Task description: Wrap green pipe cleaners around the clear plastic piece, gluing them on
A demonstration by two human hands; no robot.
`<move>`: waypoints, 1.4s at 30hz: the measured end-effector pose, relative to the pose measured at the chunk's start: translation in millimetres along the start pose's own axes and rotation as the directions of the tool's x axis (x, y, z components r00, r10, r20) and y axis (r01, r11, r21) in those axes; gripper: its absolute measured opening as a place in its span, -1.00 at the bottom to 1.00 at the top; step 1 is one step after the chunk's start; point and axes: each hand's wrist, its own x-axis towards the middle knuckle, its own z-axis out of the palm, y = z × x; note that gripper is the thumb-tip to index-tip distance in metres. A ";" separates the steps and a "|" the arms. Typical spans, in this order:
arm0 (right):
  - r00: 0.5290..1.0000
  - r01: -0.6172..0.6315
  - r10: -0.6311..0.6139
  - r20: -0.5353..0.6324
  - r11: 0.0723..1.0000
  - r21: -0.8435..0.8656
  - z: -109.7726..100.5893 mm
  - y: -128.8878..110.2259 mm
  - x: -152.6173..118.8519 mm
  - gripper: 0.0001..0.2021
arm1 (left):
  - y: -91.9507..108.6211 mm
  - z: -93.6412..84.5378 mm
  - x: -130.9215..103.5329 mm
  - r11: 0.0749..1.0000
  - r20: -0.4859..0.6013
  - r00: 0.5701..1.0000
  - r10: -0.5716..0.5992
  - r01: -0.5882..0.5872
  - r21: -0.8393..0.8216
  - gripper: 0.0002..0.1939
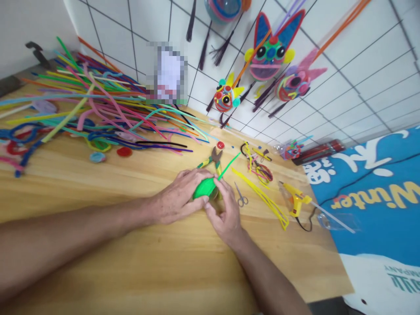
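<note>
Table (164, 267) bare on my near side, wide room to slide back. Pliers (215, 155) just beyond my left hand (180, 194) block way forward. Right of my right hand (228, 214): scissors (241, 196), yellow stems (264, 197), then glue gun (297, 199). Stem heap (108, 105) fills far left.

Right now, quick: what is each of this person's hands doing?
Left hand: closed, holding the green piece from one side.
Right hand: partly closed, fingers and thumb holding the same piece from the other side.

On the tabletop (164, 262), pipe cleaners (101, 98) heap at left; pliers (216, 156) lie beyond the left grip (179, 192) and right grip (226, 214), scissors (241, 197) to the right, a glue gun (297, 199) farther right; ornaments (271, 54) hang behind
</note>
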 end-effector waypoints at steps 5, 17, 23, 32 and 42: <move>1.000 0.000 0.000 -0.005 1.000 -0.016 0.3 -1.0 0.0 -0.29 | 1.7 -1.9 0.2 1.000 -0.001 1.000 -0.012 0.012 -0.024 -0.53; 1.000 -0.024 0.024 0.000 1.000 0.013 0.1 1.5 -2.2 -0.25 | 2.5 0.1 0.9 1.000 -0.001 1.000 -0.020 0.020 -0.021 -0.50; 1.000 -0.015 0.016 -0.012 1.000 0.027 0.1 1.9 -1.6 -0.25 | 4.4 -2.0 1.2 0.999 0.025 0.999 -0.044 0.044 -0.025 -0.50; 1.000 0.001 -0.001 -0.014 1.000 -0.021 1.0 1.8 -0.9 -0.27 | -1.8 1.5 1.3 0.998 0.007 1.000 -0.020 0.020 -0.057 -0.46; 0.999 -0.041 0.041 0.022 0.999 -0.023 2.8 5.7 -2.0 -0.26 | 7.5 -5.7 2.4 0.997 0.074 0.994 -0.079 0.080 -0.015 -0.54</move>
